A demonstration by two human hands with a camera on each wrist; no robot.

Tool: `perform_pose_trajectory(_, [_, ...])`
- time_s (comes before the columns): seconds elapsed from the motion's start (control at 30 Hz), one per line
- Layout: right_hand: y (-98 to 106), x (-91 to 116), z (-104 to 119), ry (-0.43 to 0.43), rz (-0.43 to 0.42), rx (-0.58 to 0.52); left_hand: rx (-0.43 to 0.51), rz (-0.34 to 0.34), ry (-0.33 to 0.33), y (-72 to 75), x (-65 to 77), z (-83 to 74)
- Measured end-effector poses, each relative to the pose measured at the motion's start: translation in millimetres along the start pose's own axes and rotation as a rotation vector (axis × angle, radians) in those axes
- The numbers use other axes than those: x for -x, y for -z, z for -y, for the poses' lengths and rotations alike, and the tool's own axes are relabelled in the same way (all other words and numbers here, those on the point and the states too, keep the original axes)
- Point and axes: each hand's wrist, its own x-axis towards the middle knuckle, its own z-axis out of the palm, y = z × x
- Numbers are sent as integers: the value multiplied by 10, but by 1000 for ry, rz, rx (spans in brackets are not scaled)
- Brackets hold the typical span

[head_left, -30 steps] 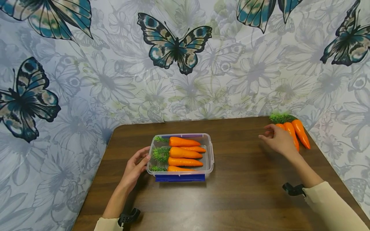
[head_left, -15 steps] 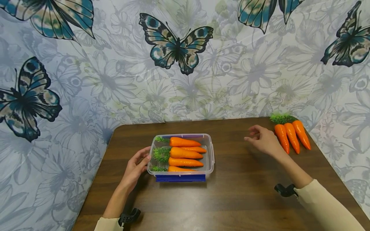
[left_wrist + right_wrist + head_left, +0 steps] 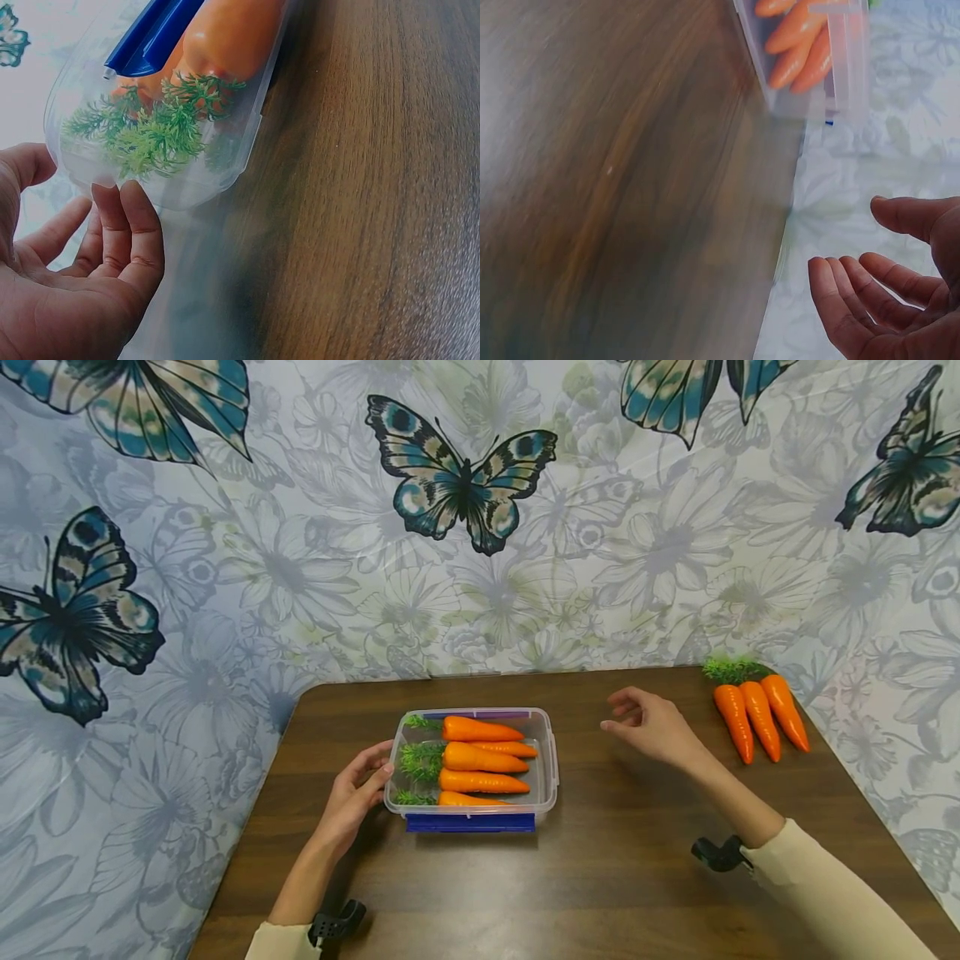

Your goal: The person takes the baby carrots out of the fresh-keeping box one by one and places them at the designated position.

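A clear plastic container (image 3: 545, 777) with blue side clips stands on the table, with several orange carrots (image 3: 486, 757) lying in it, green tops to the left. My left hand (image 3: 352, 793) rests at the container's left end, loosely bent fingertips (image 3: 129, 191) against its outer wall and thumb at the rim. Right of the container, my right hand (image 3: 654, 725) is over the table with relaxed fingers and nothing in them. In the right wrist view its thumb and fingers (image 3: 832, 281) are spread apart. Three more carrots (image 3: 761, 720) with green tops lie at the far right.
The brown wooden table (image 3: 480, 885) ends at the back against a wall covering (image 3: 660, 577) with butterflies and flowers. A black band (image 3: 337, 922) is on the left wrist and another band (image 3: 718, 853) on the right.
My right hand has moved left from the carrots at the far right toward the container, uncovering them. My left hand stays at the container's end.
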Motion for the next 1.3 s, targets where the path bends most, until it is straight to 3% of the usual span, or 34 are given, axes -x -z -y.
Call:
perform_pose_trajectory(0.33, [-160,-114,198,78,31,-28,11,4,-2,5,-1,-1])
perform_pose_trajectory(0.7, [-234,-139,534,148,79,-136,0,2,-10,7,6,-4])
perform_pose_trajectory(1.1, [-478,-206,779,243,129,-248,8,-6,-17,12,23,-1])
perform_pose_trajectory(1.3, [-609,-255,888,255,204,-275,13,-6,-21,8,23,-1])
